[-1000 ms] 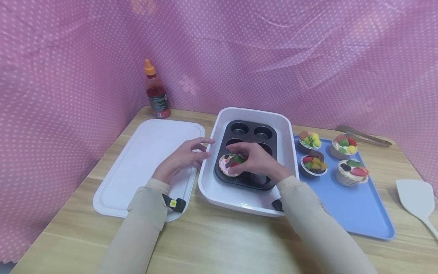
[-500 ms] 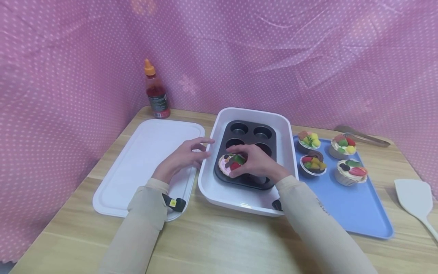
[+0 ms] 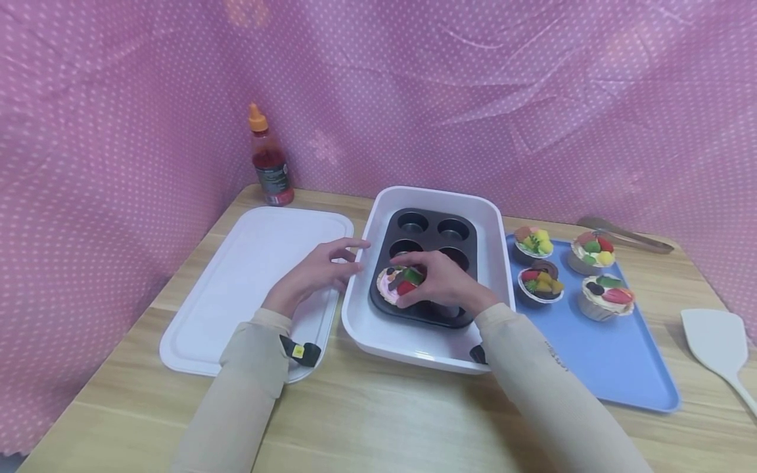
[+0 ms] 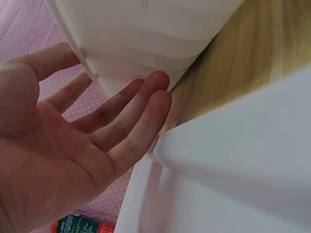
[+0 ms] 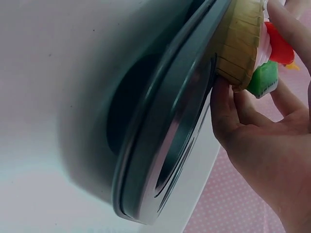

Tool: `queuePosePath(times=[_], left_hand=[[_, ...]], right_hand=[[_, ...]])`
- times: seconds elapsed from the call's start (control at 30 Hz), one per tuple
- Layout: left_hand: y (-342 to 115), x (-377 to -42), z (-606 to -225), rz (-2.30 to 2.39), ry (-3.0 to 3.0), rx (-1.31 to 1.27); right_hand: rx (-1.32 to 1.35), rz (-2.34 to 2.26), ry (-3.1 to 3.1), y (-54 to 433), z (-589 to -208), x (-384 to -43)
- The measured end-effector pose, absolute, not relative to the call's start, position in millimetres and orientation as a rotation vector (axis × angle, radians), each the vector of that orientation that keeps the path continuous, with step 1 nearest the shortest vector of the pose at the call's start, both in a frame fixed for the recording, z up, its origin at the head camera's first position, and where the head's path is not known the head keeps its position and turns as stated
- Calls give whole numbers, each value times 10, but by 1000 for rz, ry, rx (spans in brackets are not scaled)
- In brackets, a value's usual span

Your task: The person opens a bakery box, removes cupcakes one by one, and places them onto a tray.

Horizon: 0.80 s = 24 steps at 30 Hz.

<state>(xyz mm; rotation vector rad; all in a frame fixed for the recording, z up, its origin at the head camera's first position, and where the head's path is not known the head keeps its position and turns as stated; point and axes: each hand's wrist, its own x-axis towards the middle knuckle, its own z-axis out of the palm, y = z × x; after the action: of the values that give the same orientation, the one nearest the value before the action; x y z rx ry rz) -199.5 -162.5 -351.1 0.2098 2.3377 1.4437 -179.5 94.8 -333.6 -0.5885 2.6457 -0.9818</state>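
My right hand point(image 3: 443, 279) curls over a cupcake point(image 3: 387, 284) with pink cream, red fruit and a green piece on top. The cupcake sits at the near left cup of a dark muffin tin point(image 3: 433, 226), inside a white basin point(image 3: 408, 359). In the right wrist view, the fingers and thumb grip the yellow wrapper of the cupcake point(image 5: 241, 43), whose base is at the tin's edge. My left hand point(image 3: 316, 269) has its fingers loosely spread at the basin's left side; fingertips point(image 4: 156, 80) lie against or very near its outer wall.
Left of the basin lies a white lid-like board point(image 3: 254, 276). On the right, a blue tray point(image 3: 597, 361) holds several fruit-topped cupcakes point(image 3: 606, 299). A sauce bottle point(image 3: 272, 164) stands at the back left. Metal tongs point(image 3: 633, 236) and a white spatula point(image 3: 717, 338) lie at the right.
My right hand's thumb and fingers have closed in slightly on the cupcake, which stays at the same cup. The left hand has stayed in place.
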Motion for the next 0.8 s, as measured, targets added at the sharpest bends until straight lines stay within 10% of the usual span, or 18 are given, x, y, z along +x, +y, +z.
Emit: queuePosePath(times=[0.8], left_hand=[[-1624,-2002,-3504,1451,2338,216]], right_hand=[[-547,-990,2654,931,-3338,-1799]])
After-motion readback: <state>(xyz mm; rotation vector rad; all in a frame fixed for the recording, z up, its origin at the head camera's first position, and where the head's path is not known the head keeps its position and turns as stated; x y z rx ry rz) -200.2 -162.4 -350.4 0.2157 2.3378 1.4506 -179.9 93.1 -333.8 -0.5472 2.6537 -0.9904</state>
